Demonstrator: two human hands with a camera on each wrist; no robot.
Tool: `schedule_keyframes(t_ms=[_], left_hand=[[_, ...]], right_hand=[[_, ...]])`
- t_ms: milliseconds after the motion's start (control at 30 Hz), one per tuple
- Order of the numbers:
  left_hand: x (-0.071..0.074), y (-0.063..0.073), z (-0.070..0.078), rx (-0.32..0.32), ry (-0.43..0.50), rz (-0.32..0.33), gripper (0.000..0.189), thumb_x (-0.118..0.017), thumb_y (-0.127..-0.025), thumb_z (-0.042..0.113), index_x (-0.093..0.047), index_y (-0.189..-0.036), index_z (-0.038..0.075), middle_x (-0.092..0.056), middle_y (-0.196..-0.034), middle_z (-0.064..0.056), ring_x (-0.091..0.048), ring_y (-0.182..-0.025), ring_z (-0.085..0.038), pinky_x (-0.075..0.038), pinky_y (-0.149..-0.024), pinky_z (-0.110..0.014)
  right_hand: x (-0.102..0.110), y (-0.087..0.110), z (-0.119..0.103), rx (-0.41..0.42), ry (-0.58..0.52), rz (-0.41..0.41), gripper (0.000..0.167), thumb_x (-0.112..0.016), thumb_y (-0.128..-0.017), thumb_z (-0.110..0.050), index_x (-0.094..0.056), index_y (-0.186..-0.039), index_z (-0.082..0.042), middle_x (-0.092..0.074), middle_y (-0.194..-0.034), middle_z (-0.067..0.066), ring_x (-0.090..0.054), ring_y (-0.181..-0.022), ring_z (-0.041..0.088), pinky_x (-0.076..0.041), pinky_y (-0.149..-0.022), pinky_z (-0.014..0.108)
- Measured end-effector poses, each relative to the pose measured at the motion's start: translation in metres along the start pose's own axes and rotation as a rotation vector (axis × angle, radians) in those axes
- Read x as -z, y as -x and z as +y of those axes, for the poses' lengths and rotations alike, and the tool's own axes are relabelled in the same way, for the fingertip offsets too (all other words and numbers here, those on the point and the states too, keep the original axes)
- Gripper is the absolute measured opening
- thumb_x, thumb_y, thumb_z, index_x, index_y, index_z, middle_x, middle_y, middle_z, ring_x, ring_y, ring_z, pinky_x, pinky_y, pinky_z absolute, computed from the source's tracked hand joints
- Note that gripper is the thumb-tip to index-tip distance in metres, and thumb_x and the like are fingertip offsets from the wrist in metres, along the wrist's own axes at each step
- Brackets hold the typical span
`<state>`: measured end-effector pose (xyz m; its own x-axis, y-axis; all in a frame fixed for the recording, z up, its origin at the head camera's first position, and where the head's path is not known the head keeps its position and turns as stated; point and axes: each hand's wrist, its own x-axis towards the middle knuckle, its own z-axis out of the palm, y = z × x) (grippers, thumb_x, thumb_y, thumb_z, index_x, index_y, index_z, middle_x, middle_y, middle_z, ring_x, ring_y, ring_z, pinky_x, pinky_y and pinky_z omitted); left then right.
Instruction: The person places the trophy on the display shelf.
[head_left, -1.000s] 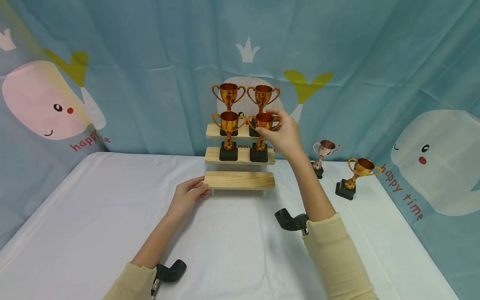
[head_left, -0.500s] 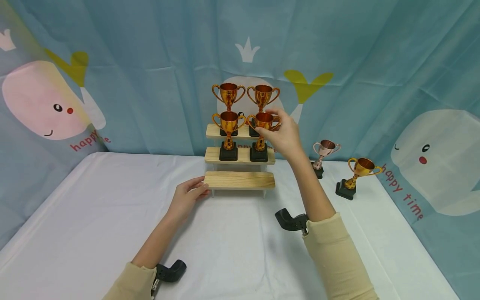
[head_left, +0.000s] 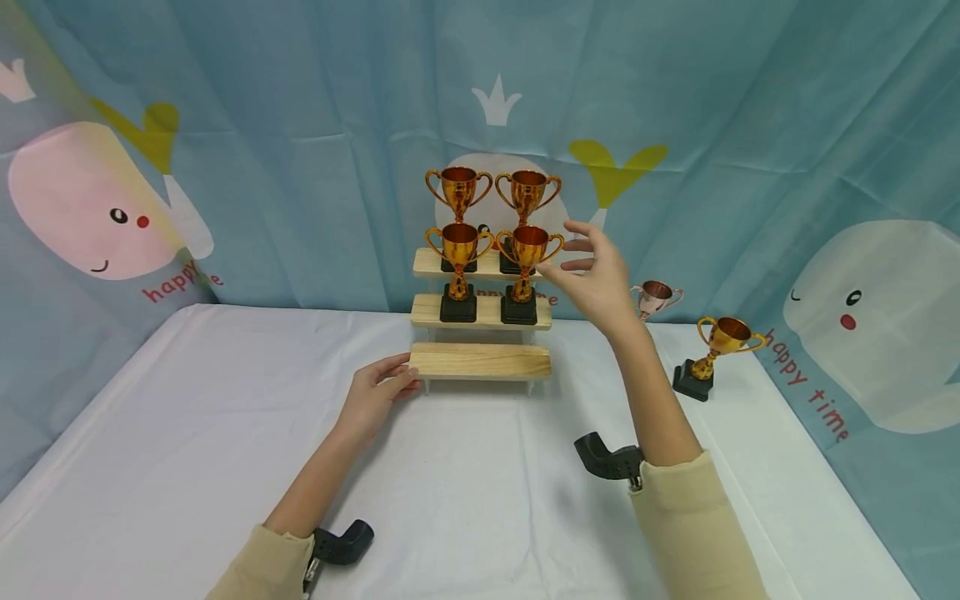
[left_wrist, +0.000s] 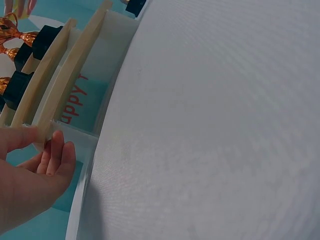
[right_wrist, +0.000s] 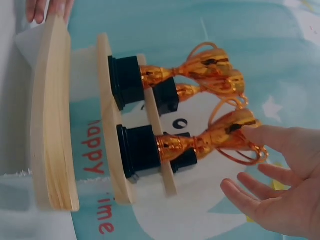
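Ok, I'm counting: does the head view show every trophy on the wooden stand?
No, a gold trophy sits on the white cloth to the right of the wooden stand.

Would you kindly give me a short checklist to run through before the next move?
1. Left hand grips the bottom shelf at its end: ok.
2. Right middle trophy upright on its shelf: ok.
3. Right hand clear of that trophy: cannot tell; they overlap in the right wrist view.
4. Left middle trophy upright: ok.
5. Gold table trophy standing upright: ok.
6. Silvery trophy unobstructed in the head view: not ok; the right forearm partly covers it.
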<state>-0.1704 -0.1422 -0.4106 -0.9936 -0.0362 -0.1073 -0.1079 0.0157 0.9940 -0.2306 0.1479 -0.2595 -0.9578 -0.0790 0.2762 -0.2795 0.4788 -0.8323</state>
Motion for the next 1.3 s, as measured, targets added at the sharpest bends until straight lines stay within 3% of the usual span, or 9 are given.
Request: schedule_keyframes(t_ms=[600,667,767,900,1033,1300], left_hand=[[-0.002,0.0,0.0,0.012,-0.014,0.013,0.046,-0.058,-0.107,0.001,-0.048,-0.149,-0.014,-0.064,-0.113,-0.013,-0.069,-0.089,-0.005,-0.06,-0.091,-0.02],[-0.002,0.0,0.0,0.01,-0.009,0.013,0.046,-0.058,-0.107,0.0,-0.048,-0.149,-0.015,-0.064,-0.112,-0.013,-0.069,-0.089,-0.005,-0.06,-0.09,-0.02],[-0.001,0.0,0.0,0.007,-0.008,0.015,0.046,-0.057,-0.107,0.0,-0.047,-0.149,-0.015,-0.064,-0.111,-0.012,-0.069,-0.088,-0.004,-0.06,-0.09,-0.02],[-0.001,0.001,0.001,0.007,-0.01,0.016,0.046,-0.057,-0.107,-0.001,-0.047,-0.149,-0.015,-0.064,-0.111,-0.012,-0.069,-0.087,-0.003,-0.06,-0.09,-0.019],[-0.001,0.001,0.0,0.009,-0.01,0.019,0.046,-0.057,-0.107,0.0,-0.047,-0.149,-0.015,-0.063,-0.112,-0.012,-0.069,-0.087,-0.003,-0.06,-0.09,-0.019],[-0.002,0.001,0.0,0.006,-0.011,0.013,0.047,-0.057,-0.107,0.001,-0.047,-0.15,-0.014,-0.063,-0.117,-0.016,-0.07,-0.09,-0.006,-0.06,-0.092,-0.021]], right_hand=[[0.037,0.038,0.022,0.031,0.043,0.076,0.065,-0.074,-0.101,-0.014,-0.044,-0.158,-0.005,-0.054,-0.147,0.026,-0.061,-0.126,0.044,-0.055,-0.101,0.055],[0.042,0.042,0.026,0.028,0.045,0.083,0.066,-0.074,-0.101,-0.015,-0.044,-0.159,-0.006,-0.054,-0.147,0.026,-0.061,-0.126,0.043,-0.054,-0.102,0.052],[0.048,0.047,0.032,0.024,0.059,0.096,0.066,-0.074,-0.101,-0.018,-0.044,-0.159,-0.007,-0.055,-0.146,0.025,-0.06,-0.125,0.042,-0.058,-0.093,0.03],[0.056,0.053,0.04,0.012,0.093,0.116,0.064,-0.074,-0.101,-0.021,-0.046,-0.158,-0.008,-0.057,-0.143,0.02,-0.06,-0.12,0.031,-0.052,-0.085,0.011],[0.062,0.058,0.047,-0.004,0.139,0.143,0.063,-0.073,-0.102,-0.024,-0.047,-0.158,-0.01,-0.059,-0.14,0.019,-0.059,-0.111,0.016,-0.054,-0.097,0.021],[0.075,0.07,0.06,-0.027,0.19,0.229,0.062,-0.074,-0.101,-0.021,-0.05,-0.157,-0.01,-0.06,-0.141,0.02,-0.056,-0.103,-0.001,-0.052,-0.092,0.016]])
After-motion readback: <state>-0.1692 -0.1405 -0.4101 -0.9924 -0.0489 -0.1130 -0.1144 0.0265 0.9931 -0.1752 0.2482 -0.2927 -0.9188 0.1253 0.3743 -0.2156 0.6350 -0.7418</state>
